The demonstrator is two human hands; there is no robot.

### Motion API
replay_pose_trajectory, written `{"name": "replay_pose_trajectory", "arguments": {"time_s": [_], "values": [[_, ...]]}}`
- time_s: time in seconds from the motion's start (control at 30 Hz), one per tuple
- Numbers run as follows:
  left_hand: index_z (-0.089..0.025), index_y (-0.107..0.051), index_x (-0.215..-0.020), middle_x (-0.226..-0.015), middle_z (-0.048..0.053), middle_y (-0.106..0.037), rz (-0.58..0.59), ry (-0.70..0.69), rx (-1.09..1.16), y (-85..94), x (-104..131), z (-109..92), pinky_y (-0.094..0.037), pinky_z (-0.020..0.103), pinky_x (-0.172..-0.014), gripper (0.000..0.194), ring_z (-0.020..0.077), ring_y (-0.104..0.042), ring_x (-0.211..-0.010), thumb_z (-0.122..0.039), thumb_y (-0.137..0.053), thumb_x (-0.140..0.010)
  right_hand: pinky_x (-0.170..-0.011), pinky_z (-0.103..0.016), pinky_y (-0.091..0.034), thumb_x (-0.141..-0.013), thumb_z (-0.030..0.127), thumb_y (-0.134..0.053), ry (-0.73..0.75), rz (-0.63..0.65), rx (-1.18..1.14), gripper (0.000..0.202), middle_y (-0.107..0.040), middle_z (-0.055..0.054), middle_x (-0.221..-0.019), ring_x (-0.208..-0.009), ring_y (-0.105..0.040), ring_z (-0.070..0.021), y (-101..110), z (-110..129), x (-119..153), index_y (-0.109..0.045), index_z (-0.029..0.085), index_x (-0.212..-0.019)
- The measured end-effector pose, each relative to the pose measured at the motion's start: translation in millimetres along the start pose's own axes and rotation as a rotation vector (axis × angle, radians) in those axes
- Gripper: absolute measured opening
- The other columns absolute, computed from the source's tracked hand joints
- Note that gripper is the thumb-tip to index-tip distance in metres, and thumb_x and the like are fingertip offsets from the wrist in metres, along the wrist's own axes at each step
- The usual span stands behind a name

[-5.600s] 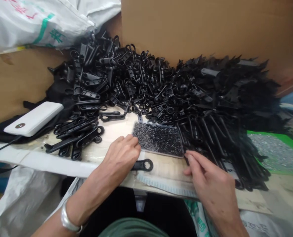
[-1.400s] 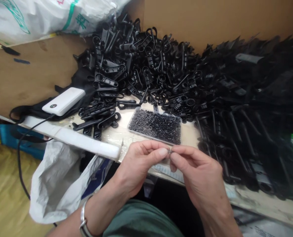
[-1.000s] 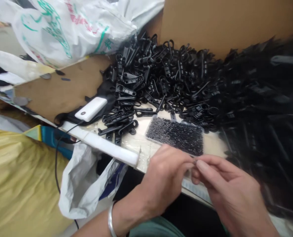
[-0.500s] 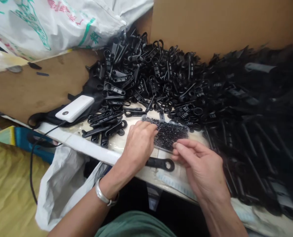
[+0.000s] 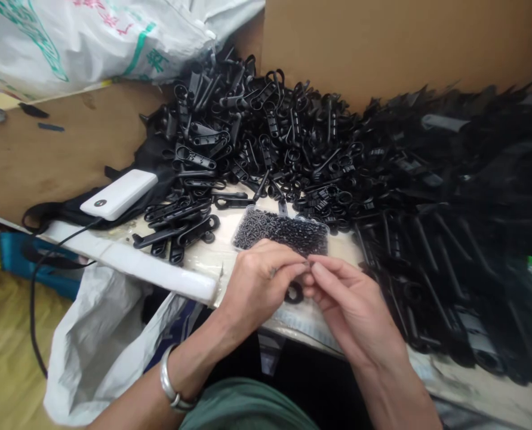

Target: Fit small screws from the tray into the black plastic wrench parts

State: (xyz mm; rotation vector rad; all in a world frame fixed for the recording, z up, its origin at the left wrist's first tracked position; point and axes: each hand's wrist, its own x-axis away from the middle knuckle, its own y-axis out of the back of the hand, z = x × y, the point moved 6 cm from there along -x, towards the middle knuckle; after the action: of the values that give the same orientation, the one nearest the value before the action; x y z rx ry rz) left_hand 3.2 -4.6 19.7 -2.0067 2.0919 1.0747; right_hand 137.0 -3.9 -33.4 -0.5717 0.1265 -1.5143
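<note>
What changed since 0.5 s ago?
Left hand moved from over the box of small dark pieces rightward and toward the person; its fingertips now meet those of the right hand. Anything pinched there is too small to identify. Box, white device and black pile stayed.

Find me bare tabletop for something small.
Tabletop shows bare between the small pile and the clear box, and between box and black heap at right. Crowded: behind the box, with heaped parts; in front, with left hand and right hand.

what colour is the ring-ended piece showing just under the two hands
Black; the ring-ended piece shows, partly covered, in the head view.
</note>
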Motion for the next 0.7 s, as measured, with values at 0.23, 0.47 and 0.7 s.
{"name": "replay_pose_trajectory", "arguments": {"time_s": [0.23, 0.47, 0.7], "values": [[-0.017, -0.072, -0.079, -0.077, -0.002, -0.073, 0.027, 0.113, 0.108, -1.7, 4.8, 0.2, -0.046, 0.023, -0.078, 0.009, 0.0099, -0.062, -0.074, -0.011, -0.065, -0.083, -0.057, -0.016, -0.052, -0.067, 0.023, -0.083, -0.075, 0.057, -0.076, 0.021, -0.065, -0.001, -0.067, -0.060, -0.058, -0.0072, 3.4, -6.7, 3.2, -0.072, 0.017, -0.083], [-0.015, -0.073, -0.078, -0.077, -0.001, -0.073, 0.050, 0.127, 0.121, -4.2, 4.9, -0.1, -0.047, 0.023, -0.076, 0.010, 0.0105, -0.063, -0.074, -0.008, -0.067, -0.080, -0.058, -0.015, -0.052, -0.063, 0.021, -0.084, -0.007, 0.048, -0.001, 0.021, -0.066, -0.001, -0.065, -0.055, -0.060, -0.0069, 5.9, -0.5, 6.4, -0.072, 0.016, -0.079], [-0.013, -0.074, -0.080, -0.076, 0.002, -0.073, 0.067, 0.107, 0.123, -3.2, 5.5, -2.6, -0.047, 0.023, -0.075, 0.008, 0.0105, -0.063, -0.072, -0.010, -0.066, -0.081, -0.059, -0.014, -0.055, -0.062, 0.018, -0.084, -0.095, 0.044, -0.084, 0.022, -0.072, -0.004, -0.076, -0.062, -0.065, -0.0085, 12.4, -4.0, 6.9, -0.074, 0.017, -0.081]]}}
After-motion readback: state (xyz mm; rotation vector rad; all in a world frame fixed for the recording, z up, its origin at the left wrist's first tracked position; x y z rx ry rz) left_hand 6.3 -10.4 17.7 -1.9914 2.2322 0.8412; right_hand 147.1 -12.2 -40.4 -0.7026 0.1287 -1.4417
